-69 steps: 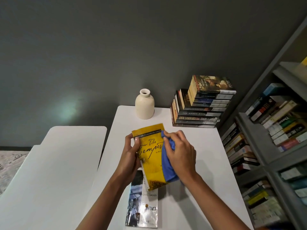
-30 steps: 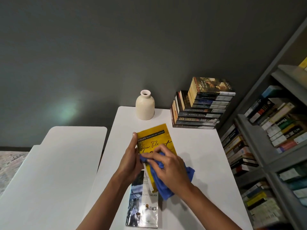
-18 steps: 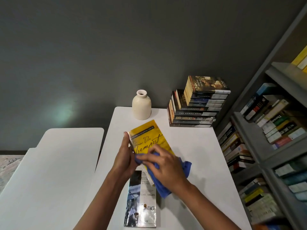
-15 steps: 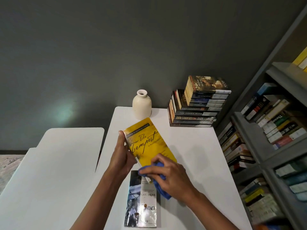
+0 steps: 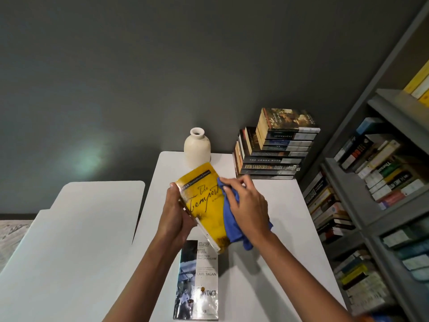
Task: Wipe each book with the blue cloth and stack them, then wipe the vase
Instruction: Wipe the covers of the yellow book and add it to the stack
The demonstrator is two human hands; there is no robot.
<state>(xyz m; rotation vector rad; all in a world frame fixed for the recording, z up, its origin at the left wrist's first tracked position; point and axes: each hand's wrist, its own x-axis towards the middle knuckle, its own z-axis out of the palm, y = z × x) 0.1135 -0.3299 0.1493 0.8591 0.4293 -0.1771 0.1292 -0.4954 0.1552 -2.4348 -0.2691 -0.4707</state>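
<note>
Gripped along its spine edge by the left hand (image 5: 176, 214), the yellow book (image 5: 204, 205) is held clear of the table, cover facing the camera and tilted so that its top leans to the left. The fingers of this hand are curled behind the book; the cover reads "The Tempest". The right hand (image 5: 248, 205) holds the bunched blue cloth (image 5: 231, 219) in curled fingers and presses it against the right-hand margin of the cover. Part of the cloth hangs loose below the hand, past the book's lower edge. Both forearms enter from the bottom of the view.

Nearest the camera, a second paperback (image 5: 197, 282) lies flat on the white table (image 5: 278, 228), cover up, marked "Carl Sagan" and "Contact". Its far end lies just under the lower corner of the yellow book; whether the two touch cannot be told. A second white surface (image 5: 81, 228) stands beside the table on the left, with a narrow dark gap between them, and a strip of patterned rug (image 5: 11, 231) shows at the left edge.

Beyond the hands, a cream vase (image 5: 197, 147) stands upright at the table's far edge, mouth open upward. To its right, at the far right corner, is a stack of books (image 5: 274, 154) lying flat, spines toward the camera; the upper ones form a narrower pile set to the right. A grey bookshelf (image 5: 371, 205) filled with books runs along the right side. A dark grey wall (image 5: 162, 66) closes the background.
</note>
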